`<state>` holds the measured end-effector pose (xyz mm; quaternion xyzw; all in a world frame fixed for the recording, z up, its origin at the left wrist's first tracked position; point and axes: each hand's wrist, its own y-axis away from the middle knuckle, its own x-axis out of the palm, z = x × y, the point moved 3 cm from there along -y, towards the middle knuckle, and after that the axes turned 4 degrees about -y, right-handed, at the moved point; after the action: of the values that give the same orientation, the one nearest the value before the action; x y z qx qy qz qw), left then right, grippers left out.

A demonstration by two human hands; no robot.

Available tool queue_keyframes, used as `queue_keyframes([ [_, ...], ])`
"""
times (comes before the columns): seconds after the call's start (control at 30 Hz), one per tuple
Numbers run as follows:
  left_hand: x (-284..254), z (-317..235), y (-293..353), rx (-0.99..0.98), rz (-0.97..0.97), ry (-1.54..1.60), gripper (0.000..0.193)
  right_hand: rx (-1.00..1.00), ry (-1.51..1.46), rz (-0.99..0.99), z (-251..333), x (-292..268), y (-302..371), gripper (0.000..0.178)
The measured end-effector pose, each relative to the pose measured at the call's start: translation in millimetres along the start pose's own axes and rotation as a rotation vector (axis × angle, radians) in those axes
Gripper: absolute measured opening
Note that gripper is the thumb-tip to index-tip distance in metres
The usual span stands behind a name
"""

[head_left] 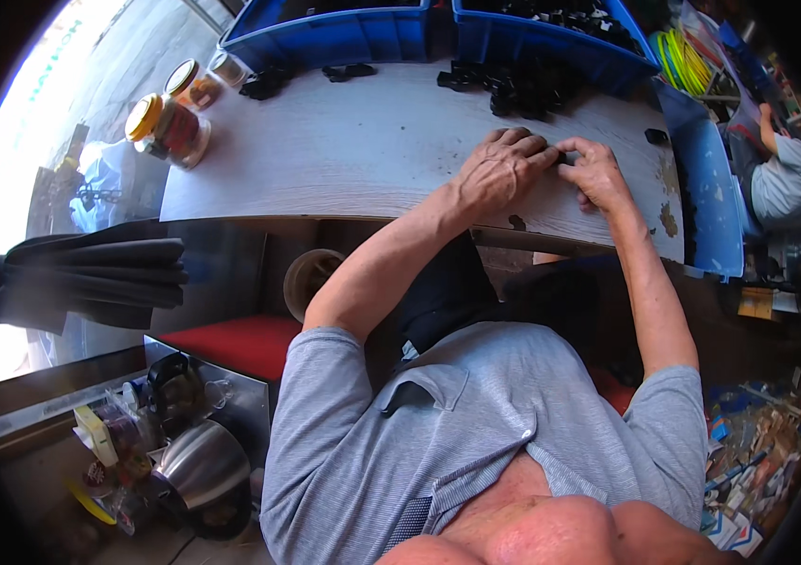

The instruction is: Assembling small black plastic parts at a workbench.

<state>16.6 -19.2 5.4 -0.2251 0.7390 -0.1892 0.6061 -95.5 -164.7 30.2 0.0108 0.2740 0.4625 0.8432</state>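
Above the right part of a pale wood-grain table [325, 141], my two hands meet at the fingertips. Between them shows a small black part [563, 158], mostly hidden by the fingers, so its exact kind is unclear. My left hand [506, 165] has bent fingers closed at one side of it. Thumb and forefinger of my right hand [596, 172] pinch at its other side. Just beyond the hands lies a heap of black plastic parts [525, 92]. A single black piece [656, 137] rests by the table's right edge.
Two blue bins [335, 38] with black parts line the far edge; another blue bin [713, 179] stands at the right. Lidded jars [170, 132] occupy the left end. A metal kettle [203, 461] sits lower left. Another person [786, 179] is at far right.
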Motion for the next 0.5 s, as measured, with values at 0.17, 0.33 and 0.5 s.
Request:
queue_keyframes([
  [0.17,-40.2,55.9,3.6,-0.241,-0.504,-0.014,0.029,0.009,-0.06,-0.05,-7.0,-6.7,-1.0,0.032],
  [0.33,-74.6,177.3,43.1,-0.449,-0.332,-0.586,0.035,-0.078,-0.216,-0.091,-9.2,-4.7,-0.3,0.04],
  [0.5,-63.0,188.9,49.7,-0.423,-0.155,-0.541,0.027,-0.035,-0.267,-0.126,-10.2,-7.9,-3.9,0.046],
])
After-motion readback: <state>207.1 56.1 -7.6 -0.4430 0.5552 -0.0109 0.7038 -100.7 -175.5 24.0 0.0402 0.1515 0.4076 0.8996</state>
